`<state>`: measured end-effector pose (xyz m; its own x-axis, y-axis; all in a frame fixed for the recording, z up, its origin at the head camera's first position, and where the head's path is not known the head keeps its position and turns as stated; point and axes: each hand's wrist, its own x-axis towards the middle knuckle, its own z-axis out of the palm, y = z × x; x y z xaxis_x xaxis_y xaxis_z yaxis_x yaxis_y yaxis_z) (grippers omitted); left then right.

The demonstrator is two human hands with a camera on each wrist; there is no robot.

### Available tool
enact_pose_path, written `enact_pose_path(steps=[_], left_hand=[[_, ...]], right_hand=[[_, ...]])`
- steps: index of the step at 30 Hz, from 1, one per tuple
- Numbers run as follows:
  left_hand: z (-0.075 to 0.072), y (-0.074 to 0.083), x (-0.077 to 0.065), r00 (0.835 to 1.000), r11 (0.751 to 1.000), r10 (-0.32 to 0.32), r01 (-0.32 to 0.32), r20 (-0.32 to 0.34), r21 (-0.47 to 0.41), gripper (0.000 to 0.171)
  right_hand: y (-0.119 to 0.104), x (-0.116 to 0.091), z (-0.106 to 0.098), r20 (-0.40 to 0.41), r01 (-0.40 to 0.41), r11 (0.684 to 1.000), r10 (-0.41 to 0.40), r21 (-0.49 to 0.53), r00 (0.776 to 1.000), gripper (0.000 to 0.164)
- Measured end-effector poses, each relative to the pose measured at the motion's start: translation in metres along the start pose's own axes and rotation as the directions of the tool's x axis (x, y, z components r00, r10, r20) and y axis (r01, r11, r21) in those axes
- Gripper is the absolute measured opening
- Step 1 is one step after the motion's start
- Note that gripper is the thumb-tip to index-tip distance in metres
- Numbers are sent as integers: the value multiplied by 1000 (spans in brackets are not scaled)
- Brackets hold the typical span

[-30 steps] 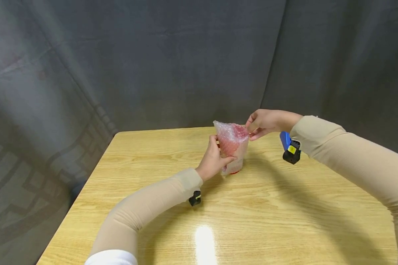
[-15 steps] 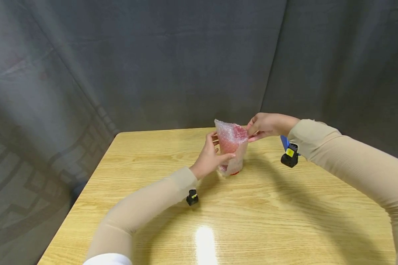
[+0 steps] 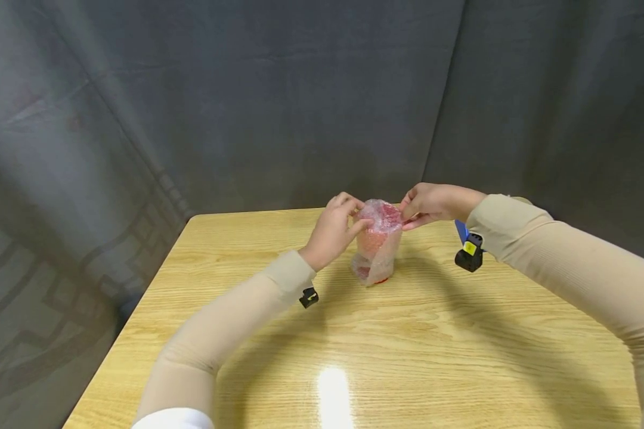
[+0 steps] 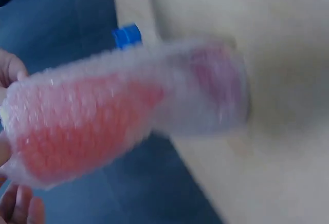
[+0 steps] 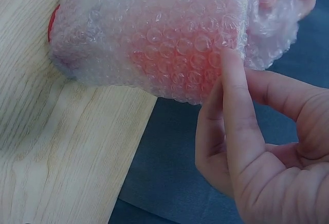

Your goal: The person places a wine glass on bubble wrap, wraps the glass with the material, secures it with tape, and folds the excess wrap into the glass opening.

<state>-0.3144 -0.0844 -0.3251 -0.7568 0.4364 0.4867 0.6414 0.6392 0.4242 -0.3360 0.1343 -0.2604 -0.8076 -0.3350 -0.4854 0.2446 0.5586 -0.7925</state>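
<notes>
A red and white cylinder wrapped in bubble wrap stands upright near the table's far edge; the wrap hides what it is. My left hand is at its upper left, thumb and fingers curled on the loose top end of the wrap, whose crumpled flap shows in the right wrist view. From the other side, my right hand pinches the wrap at the upper rim. Its thumb and fingers lie against the bubbles there. The left wrist view is blurred, with the wrapped cylinder across it.
The wooden table spreads toward me, and a dark grey curtain hangs behind its far edge. A blue object is partly hidden behind the right wrist; a blue piece also shows in the left wrist view.
My left hand has moved up from the cylinder's side to its top, and the wrap's raised corner is now folded down. My right hand came slightly lower, then stayed at the rim.
</notes>
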Motion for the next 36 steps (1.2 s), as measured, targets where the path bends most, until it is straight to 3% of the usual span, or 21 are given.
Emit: enact_pose_path(steps=[3, 5, 6, 8, 10, 12, 15, 18, 22, 24, 28, 31, 33, 34, 36], left_hand=[[-5, 1, 6, 988, 971, 109, -130, 109, 203, 25], [-8, 2, 11, 975, 960, 126, -167, 185, 226, 25], [-10, 2, 14, 970, 969, 104, -148, 220, 197, 25], [-12, 2, 20, 963, 994, 27, -55, 267, 97, 22], [-13, 1, 26, 951, 996, -86, 94, 297, -12, 16], [-13, 0, 32, 922, 957, -203, 259, 330, -134, 13], [-13, -2, 40, 859, 873, -317, 430, 401, -231, 20], [-13, -3, 46, 795, 800, -370, 536, 480, -270, 26], [-13, -1, 53, 728, 757, -424, 612, 539, -230, 32], [-13, 0, 55, 709, 754, -446, 627, 546, -197, 35], [-9, 4, 59, 704, 767, -489, 628, 515, -131, 35], [-6, 8, 63, 696, 769, -525, 635, 490, -78, 29], [-6, 10, 65, 685, 782, -532, 622, 498, -22, 22], [-8, 11, 67, 674, 795, -527, 606, 518, 20, 19], [-16, 14, 72, 631, 806, -506, 588, 587, 63, 15]], right_hand=[[0, 0, 1, -6, 1, 1000, -1, -2, 1000, 30], [-1, 0, 2, -7, -1, 1000, 1, -4, 1000, 29], [-1, 0, 2, -6, -2, 1000, 2, -4, 1000, 29], [-1, 0, 2, -8, -6, 1000, 6, -6, 1000, 27], [-1, 0, 1, -7, -7, 1000, 7, -7, 1000, 26], [-1, 0, 1, -10, -8, 1000, 8, -6, 1000, 26], [-1, 0, 0, -8, -7, 1000, 7, -3, 1000, 26], [-1, 1, -1, -10, -7, 1000, 7, -1, 1000, 27], [-1, 1, 0, -10, -5, 1000, 5, -6, 1000, 26], [-1, 0, 0, -9, -5, 1000, 5, -6, 1000, 26], [-1, 0, -2, -13, -10, 1000, 10, -10, 1000, 26], [0, 0, -2, -9, -10, 1000, 10, -13, 1000, 26], [0, 0, -3, -5, -11, 1000, 11, -13, 1000, 26], [0, 0, -3, -1, -12, 1000, 12, -15, 1000, 27], [-1, 0, -2, 5, -12, 1000, 12, -19, 1000, 27]])
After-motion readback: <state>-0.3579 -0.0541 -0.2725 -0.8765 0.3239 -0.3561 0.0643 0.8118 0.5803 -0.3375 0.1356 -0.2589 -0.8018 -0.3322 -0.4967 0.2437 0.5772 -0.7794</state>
